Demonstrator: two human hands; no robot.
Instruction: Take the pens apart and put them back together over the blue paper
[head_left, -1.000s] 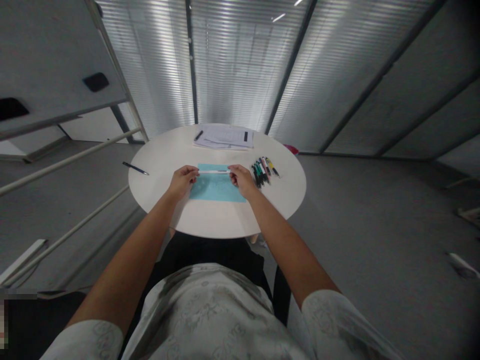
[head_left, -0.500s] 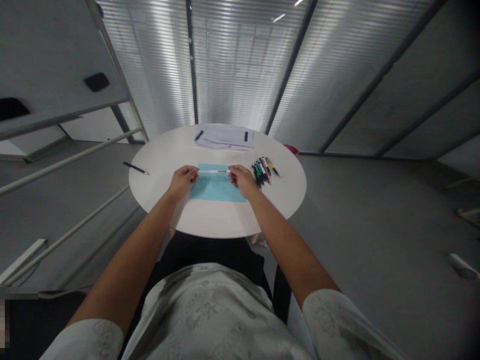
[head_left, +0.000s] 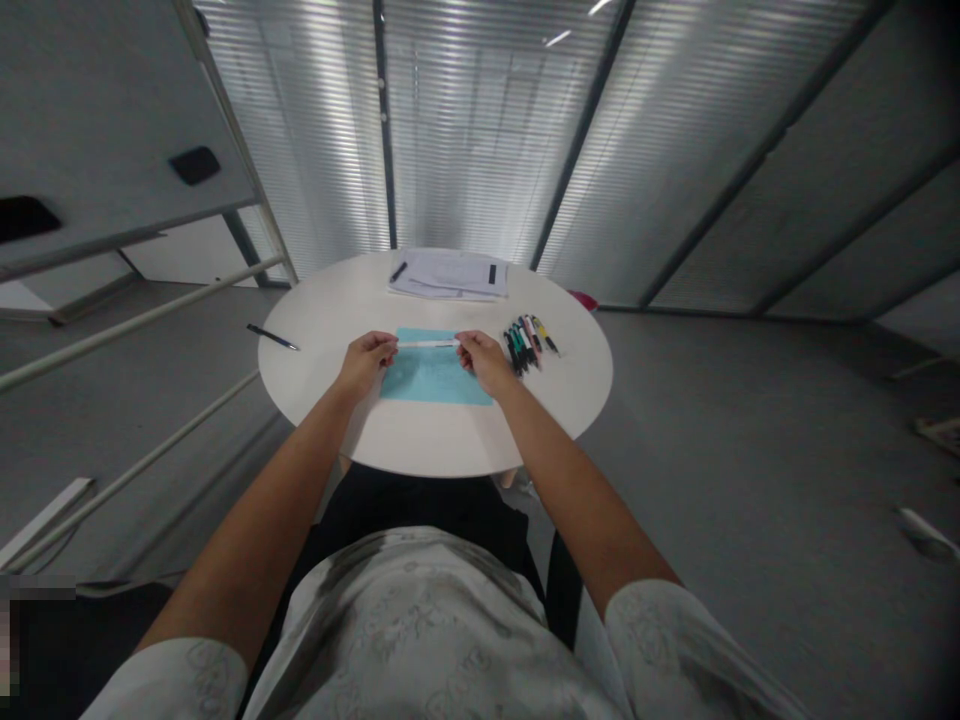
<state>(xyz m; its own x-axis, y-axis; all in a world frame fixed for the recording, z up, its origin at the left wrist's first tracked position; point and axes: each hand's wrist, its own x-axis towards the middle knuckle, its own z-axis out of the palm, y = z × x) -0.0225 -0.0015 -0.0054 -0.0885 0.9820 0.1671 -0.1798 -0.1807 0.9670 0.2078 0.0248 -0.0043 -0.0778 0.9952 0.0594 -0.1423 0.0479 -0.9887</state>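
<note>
A slim white pen (head_left: 426,344) with dark print near its right end lies level between my two hands. My left hand (head_left: 367,362) pinches one end and my right hand (head_left: 482,360) pinches the other, so both tips are hidden by fingers. Beneath it, a light blue sheet (head_left: 435,385) is spread on the white round table (head_left: 427,440); faint marks show on the sheet. Just right of my right hand lies a row of several pens (head_left: 529,342) in black, green, red and yellow.
A stack of white papers (head_left: 450,275) rests at the table's far side, with a black pen (head_left: 399,271) on it. Another dark pen (head_left: 272,337) lies near the left edge. White rails (head_left: 142,320) stand to the left, and window blinds (head_left: 465,130) rise behind the table.
The pen has turned a little about its long axis, and its dark print now shows as a thinner line. Both hands stay in nearly the same place.
</note>
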